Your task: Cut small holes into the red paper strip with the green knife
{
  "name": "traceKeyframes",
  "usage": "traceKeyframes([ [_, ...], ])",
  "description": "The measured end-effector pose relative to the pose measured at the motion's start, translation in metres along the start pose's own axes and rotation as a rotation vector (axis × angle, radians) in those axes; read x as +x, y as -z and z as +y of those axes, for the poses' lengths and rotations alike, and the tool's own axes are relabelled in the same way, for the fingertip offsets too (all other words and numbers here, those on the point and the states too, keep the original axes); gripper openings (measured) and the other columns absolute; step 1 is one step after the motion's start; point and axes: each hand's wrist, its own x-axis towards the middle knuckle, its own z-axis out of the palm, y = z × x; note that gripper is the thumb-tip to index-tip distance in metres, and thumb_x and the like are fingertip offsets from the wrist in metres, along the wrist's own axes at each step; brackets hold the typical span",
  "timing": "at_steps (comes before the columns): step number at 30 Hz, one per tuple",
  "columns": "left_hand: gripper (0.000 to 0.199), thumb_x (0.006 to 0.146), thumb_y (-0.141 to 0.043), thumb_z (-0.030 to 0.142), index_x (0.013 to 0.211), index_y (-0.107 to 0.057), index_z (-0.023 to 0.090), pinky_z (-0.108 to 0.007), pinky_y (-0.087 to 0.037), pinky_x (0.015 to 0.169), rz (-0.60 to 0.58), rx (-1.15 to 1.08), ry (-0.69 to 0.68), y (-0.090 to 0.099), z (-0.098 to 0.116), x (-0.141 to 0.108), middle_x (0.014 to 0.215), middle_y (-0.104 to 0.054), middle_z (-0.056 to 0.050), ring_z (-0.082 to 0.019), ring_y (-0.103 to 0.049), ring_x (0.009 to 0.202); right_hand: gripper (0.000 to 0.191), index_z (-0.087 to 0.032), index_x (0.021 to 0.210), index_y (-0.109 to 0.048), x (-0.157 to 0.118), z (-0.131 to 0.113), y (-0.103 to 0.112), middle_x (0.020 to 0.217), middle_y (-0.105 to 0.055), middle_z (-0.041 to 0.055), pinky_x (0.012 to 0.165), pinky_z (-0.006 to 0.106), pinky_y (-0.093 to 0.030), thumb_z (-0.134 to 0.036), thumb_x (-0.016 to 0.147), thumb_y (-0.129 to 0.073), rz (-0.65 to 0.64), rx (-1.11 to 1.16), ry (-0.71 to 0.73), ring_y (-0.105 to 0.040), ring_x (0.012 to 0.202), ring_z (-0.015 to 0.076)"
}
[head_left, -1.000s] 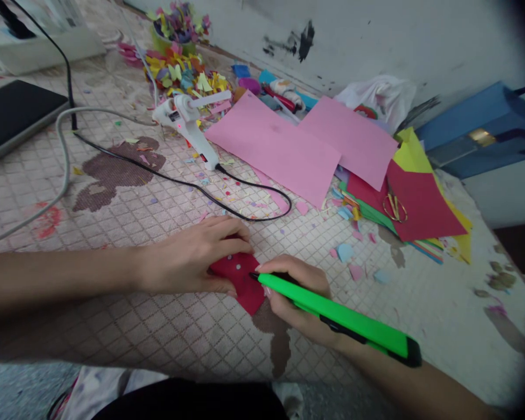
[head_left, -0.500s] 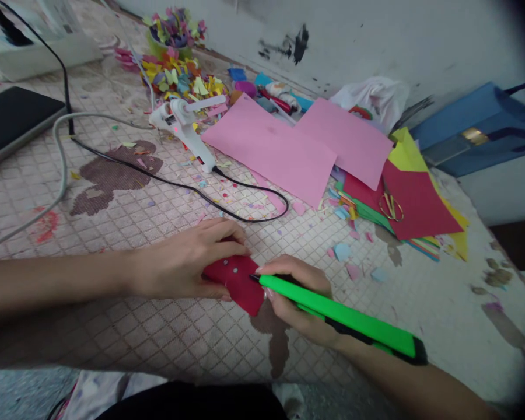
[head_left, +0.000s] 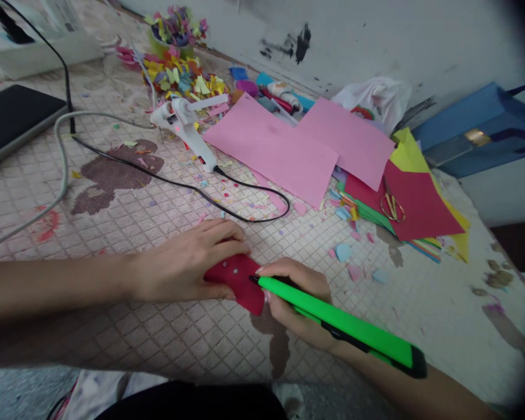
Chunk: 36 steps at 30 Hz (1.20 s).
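Note:
A small piece of red paper (head_left: 246,289) lies on the quilted cloth, with two small pale round spots (head_left: 230,268) on it. My left hand (head_left: 192,259) grips its left part between thumb and fingers, hiding that end. In my right hand (head_left: 301,297) is a green pen-shaped tool (head_left: 345,318) with a black pointed tip and a black rear end. Its tip touches or hovers just over the right part of the red paper; I cannot tell which. Whether the tool is a pen or a craft knife is unclear.
A white glue gun (head_left: 190,131) stands beyond my hands, its black cord looping nearer. Pink sheets (head_left: 273,149), small gold scissors (head_left: 392,207) on red paper, and paper scraps (head_left: 343,252) lie to the right. A black laptop-like slab (head_left: 20,119) is at left.
The rear end of the green tool has dipped slightly. My left thumb has shifted a little along the red paper; otherwise the hands and paper stay nearly in place.

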Motion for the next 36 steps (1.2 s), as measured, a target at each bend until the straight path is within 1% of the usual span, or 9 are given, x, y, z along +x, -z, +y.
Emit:
traceKeyframes([
  [7,0.039,0.085,-0.071,0.03,0.119,-0.058,0.017,-0.045,-0.048,0.099,-0.014,-0.005,0.014,0.0007,0.0007,0.0012,0.118,-0.056,-0.012,-0.028,-0.055,0.111,0.019,-0.021,0.1,-0.067,0.0003,0.0001,0.0006,0.083,-0.074,0.004,0.061,0.03,-0.057,-0.015,0.083,-0.06,-0.014,0.008,-0.001,-0.07,0.07,0.0168],
  [13,0.041,0.084,-0.072,0.031,0.119,-0.058,0.017,-0.044,-0.049,0.098,-0.01,-0.003,0.018,0.0003,0.0002,0.001,0.118,-0.057,-0.012,-0.028,-0.056,0.111,0.02,-0.022,0.1,-0.066,0.0013,0.0005,0.0014,0.086,-0.074,0.0036,0.065,0.029,-0.057,-0.013,0.083,-0.06,-0.028,0.01,0.004,-0.07,0.073,0.0164],
  [18,0.04,0.084,-0.072,0.031,0.119,-0.058,0.016,-0.046,-0.048,0.098,-0.019,-0.01,0.012,0.0009,-0.0003,0.0016,0.119,-0.056,-0.012,-0.029,-0.055,0.111,0.021,-0.021,0.102,-0.066,0.0002,0.0009,0.0014,0.085,-0.072,0.0039,0.066,0.029,-0.056,-0.013,0.084,-0.059,-0.074,0.001,-0.011,-0.068,0.073,0.0162],
  [23,0.048,0.077,-0.078,0.034,0.119,-0.059,0.019,-0.044,-0.048,0.096,-0.058,-0.034,0.02,0.004,0.0017,0.0025,0.119,-0.055,-0.01,-0.028,-0.054,0.109,0.02,-0.023,0.101,-0.065,-0.0006,0.0028,-0.0008,0.086,-0.071,0.003,0.067,0.03,-0.056,-0.014,0.085,-0.058,-0.071,-0.015,-0.009,-0.068,0.075,0.0169],
  [25,0.047,0.076,-0.078,0.032,0.118,-0.059,0.019,-0.043,-0.049,0.095,-0.053,-0.031,0.031,0.0043,0.0032,0.0023,0.118,-0.056,-0.01,-0.028,-0.055,0.108,0.019,-0.022,0.101,-0.066,-0.0007,0.0029,-0.0001,0.086,-0.072,0.0027,0.067,0.029,-0.056,-0.015,0.084,-0.059,-0.073,0.007,-0.02,-0.069,0.076,0.0166],
  [28,0.043,0.08,-0.075,0.034,0.117,-0.06,0.019,-0.043,-0.049,0.095,-0.035,-0.005,0.033,0.0022,0.0045,0.001,0.117,-0.057,-0.01,-0.027,-0.055,0.107,0.02,-0.022,0.101,-0.067,-0.0016,0.0019,0.0024,0.087,-0.073,0.0025,0.066,0.028,-0.056,-0.014,0.083,-0.06,-0.02,0.049,-0.017,-0.07,0.076,0.0163],
  [31,0.044,0.081,-0.074,0.037,0.118,-0.059,0.019,-0.047,-0.048,0.096,-0.034,0.043,0.042,-0.0007,0.0049,-0.0005,0.118,-0.057,-0.011,-0.029,-0.055,0.108,0.022,-0.023,0.099,-0.067,-0.0026,0.0003,0.0042,0.085,-0.073,0.0014,0.065,0.027,-0.055,-0.012,0.082,-0.061,0.036,0.052,-0.035,-0.07,0.075,0.0156],
  [36,0.048,0.08,-0.075,0.044,0.116,-0.059,0.016,-0.051,-0.048,0.092,-0.024,0.103,0.052,-0.0017,0.0069,-0.0001,0.114,-0.058,-0.012,-0.032,-0.056,0.105,0.021,-0.02,0.096,-0.068,-0.0007,-0.0011,0.0019,0.083,-0.074,0.0017,0.064,0.025,-0.055,-0.01,0.08,-0.061,0.044,0.017,-0.044,-0.07,0.072,0.0142],
])
